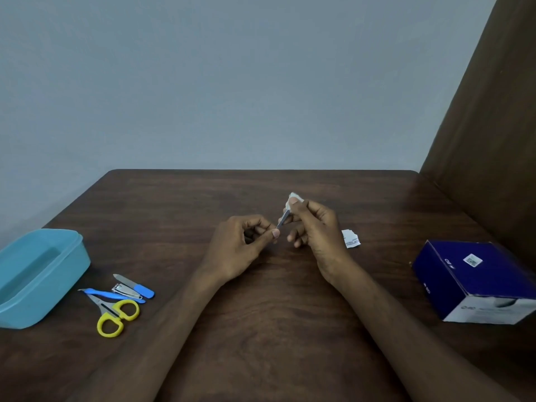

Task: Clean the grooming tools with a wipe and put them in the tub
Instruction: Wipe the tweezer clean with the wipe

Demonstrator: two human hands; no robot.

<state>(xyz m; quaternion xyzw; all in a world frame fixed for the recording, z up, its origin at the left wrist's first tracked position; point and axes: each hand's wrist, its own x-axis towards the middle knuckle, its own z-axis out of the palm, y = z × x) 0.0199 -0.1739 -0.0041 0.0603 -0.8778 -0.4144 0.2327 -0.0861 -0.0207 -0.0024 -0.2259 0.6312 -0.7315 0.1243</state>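
The left hand point(246, 242) pinches a thin metal tool point(283, 219); the right hand point(311, 224) clamps a white wipe point(293, 197) around its tip, mid-cleaning. Next, I'd say, it goes into the empty blue plastic tub point(37, 274).

A slim metal tool point(282, 221), probably tweezers, slants between the two hands, its upper end wrapped in a white wipe point(293, 198). At the bench's left edge sits an open light-blue tub point(66, 266). Just beside it lie yellow-handled scissors point(116, 314), a small nail clipper point(126, 291), a blue-handled nail file point(135, 285) and a blue-handled implement point(110, 294), clustered and overlapping.
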